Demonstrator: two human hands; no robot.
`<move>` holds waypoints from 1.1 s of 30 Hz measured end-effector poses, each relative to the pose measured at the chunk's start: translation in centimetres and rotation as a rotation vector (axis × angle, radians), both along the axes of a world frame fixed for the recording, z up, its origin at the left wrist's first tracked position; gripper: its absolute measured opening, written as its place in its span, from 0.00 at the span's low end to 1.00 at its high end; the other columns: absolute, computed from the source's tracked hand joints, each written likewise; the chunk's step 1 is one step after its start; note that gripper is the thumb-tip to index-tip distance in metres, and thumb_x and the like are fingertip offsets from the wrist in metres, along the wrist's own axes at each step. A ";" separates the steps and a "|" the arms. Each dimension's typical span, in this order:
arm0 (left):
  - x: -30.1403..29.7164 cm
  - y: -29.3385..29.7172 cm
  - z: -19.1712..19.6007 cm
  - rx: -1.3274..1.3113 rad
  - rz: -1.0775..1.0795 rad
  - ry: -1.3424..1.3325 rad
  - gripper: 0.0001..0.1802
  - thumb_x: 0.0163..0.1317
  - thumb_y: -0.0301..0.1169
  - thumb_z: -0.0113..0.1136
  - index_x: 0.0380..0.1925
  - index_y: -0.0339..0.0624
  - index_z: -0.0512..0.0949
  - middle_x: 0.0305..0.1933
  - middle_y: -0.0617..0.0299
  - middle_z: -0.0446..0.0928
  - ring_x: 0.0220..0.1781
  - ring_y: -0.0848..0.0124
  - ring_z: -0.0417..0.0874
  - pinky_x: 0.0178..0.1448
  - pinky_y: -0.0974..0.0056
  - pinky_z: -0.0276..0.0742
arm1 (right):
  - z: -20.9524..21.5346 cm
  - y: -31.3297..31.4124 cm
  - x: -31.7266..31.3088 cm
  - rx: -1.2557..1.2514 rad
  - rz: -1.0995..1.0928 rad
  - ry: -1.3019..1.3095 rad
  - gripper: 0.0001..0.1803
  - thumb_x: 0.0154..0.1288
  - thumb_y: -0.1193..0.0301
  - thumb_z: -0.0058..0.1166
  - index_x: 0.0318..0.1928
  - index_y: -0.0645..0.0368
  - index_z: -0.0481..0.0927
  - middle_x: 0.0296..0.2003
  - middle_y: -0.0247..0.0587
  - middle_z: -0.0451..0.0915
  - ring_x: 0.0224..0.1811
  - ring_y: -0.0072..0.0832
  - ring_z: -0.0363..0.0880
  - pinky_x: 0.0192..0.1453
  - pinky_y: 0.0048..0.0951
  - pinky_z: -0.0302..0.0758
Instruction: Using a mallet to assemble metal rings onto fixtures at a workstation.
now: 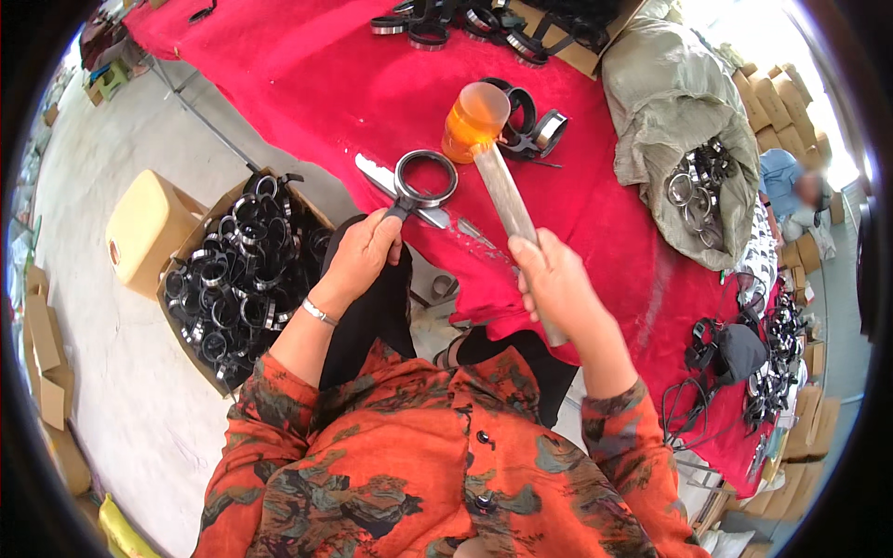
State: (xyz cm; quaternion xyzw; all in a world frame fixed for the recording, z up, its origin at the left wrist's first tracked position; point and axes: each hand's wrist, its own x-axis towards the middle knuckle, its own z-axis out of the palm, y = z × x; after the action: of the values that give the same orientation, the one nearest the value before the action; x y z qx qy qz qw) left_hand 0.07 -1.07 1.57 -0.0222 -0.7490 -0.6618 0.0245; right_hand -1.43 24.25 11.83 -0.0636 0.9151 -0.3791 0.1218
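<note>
My left hand is closed on the short black handle of a ring-shaped piece that looks like a magnifying glass. Its round black rim has a silvery edge, and the red cloth shows through the middle. The ring lies over a pale metal strip near the table's edge. In my right hand is a mallet, gripped by its wooden handle. The mallet's translucent orange head is raised to the right of the ring, apart from it. Just beyond the head lie a few more black-and-silver ring pieces.
A red cloth covers the table. At left, a carton is heaped with similar rings beside a cream plastic stool. A woven sack with rings sits at right, near a black bag. A person is farther right.
</note>
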 end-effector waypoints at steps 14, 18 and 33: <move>0.2 -0.4 -0.3 -0.045 0.029 -0.015 0.25 0.71 0.49 0.44 0.26 0.38 0.71 0.19 0.61 0.72 0.23 0.69 0.76 0.31 0.65 0.70 | 4.4 -2.3 -2.1 0.056 0.145 0.022 0.21 0.69 0.57 0.49 0.37 0.68 0.70 0.24 0.62 0.75 0.28 0.56 0.76 0.33 0.45 0.72; 0.4 -0.2 -0.1 -0.063 0.032 0.005 0.24 0.71 0.48 0.44 0.26 0.37 0.70 0.20 0.60 0.73 0.23 0.70 0.76 0.31 0.65 0.70 | 3.9 -3.0 -0.3 -0.069 0.189 0.117 0.21 0.68 0.58 0.51 0.38 0.68 0.70 0.26 0.64 0.75 0.30 0.58 0.77 0.34 0.46 0.72; -0.1 0.4 -1.0 0.100 0.039 -0.006 0.17 0.70 0.39 0.47 0.27 0.38 0.70 0.22 0.64 0.71 0.25 0.74 0.73 0.33 0.66 0.71 | 1.3 1.3 4.8 0.059 0.180 0.072 0.14 0.65 0.66 0.54 0.45 0.62 0.75 0.22 0.47 0.76 0.23 0.35 0.78 0.29 0.33 0.72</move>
State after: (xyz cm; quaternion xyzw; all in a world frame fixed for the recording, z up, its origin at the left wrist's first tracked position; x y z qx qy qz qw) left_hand -0.01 -0.70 0.54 -0.0045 -0.7155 -0.6977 0.0361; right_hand 3.34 25.53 13.08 -0.1554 0.9203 -0.3369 0.1244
